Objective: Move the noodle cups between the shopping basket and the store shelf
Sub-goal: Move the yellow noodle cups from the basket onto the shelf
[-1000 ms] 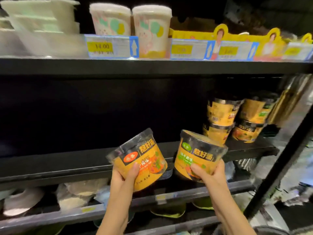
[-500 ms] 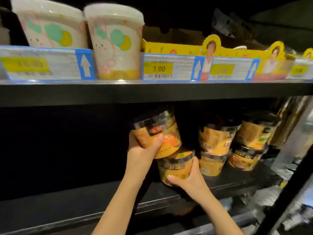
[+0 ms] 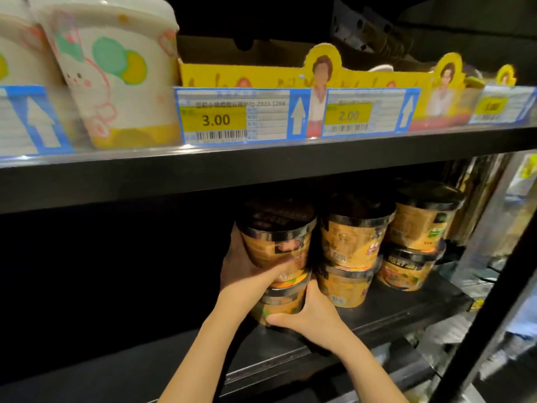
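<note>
Stacking, our left hand (image 3: 247,266) grips the upper noodle cup (image 3: 277,242), right hand (image 3: 308,315) the lower noodle cup (image 3: 280,303); releasing off-centre, we judge, could topple both.

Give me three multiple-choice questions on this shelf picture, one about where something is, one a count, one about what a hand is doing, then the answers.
1. Where is the cup held by the left hand?
A. on top of another cup
B. on the upper shelf
C. in a basket

2. How many noodle cups are on the lower shelf?
A. two
B. four
C. six

3. What is the right hand doing?
A. hanging free
B. gripping the bottom cup
C. touching a price tag

Answers:
1 A: the top cup sits on the bottom cup.
2 C: three stacks of two.
3 B: its fingers curl round that cup's base.
</note>
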Tool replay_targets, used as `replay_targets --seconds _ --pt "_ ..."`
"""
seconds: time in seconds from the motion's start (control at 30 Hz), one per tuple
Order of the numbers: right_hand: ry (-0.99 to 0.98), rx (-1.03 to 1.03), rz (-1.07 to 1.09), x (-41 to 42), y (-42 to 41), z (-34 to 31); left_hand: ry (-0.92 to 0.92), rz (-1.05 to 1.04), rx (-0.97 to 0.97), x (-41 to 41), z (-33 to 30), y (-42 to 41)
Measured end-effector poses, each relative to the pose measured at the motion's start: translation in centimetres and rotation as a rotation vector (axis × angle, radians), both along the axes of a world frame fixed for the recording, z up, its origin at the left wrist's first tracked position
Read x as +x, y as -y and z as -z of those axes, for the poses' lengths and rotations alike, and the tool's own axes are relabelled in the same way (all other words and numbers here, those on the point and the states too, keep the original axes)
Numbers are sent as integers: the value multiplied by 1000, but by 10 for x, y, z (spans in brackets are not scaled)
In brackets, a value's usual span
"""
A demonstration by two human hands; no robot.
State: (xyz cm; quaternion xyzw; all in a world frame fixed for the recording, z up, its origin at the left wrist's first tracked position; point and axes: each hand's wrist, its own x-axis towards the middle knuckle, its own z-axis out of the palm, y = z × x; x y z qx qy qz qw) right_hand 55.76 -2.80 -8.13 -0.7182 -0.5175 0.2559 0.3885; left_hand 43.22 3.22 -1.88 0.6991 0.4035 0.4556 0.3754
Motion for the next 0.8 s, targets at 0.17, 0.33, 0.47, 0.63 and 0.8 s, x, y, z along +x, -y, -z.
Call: replay_targets --seconds 0.17,0.33,0.47,0.63,0.8 --pt "27 -45 -6 -2 1 -4 -6 19 11 -2 -3 3" --pt "83 5 21 -9 12 0 -164 12 62 -16 9 17" --pt "277 61 167 -18 43 6 -242 -12 184 -39 26 43" --pt "470 71 306 -33 103 11 -363 21 377 -63 52 84" --pt "523 -51 410 -45 191 34 -574 164 574 -72 90 126"
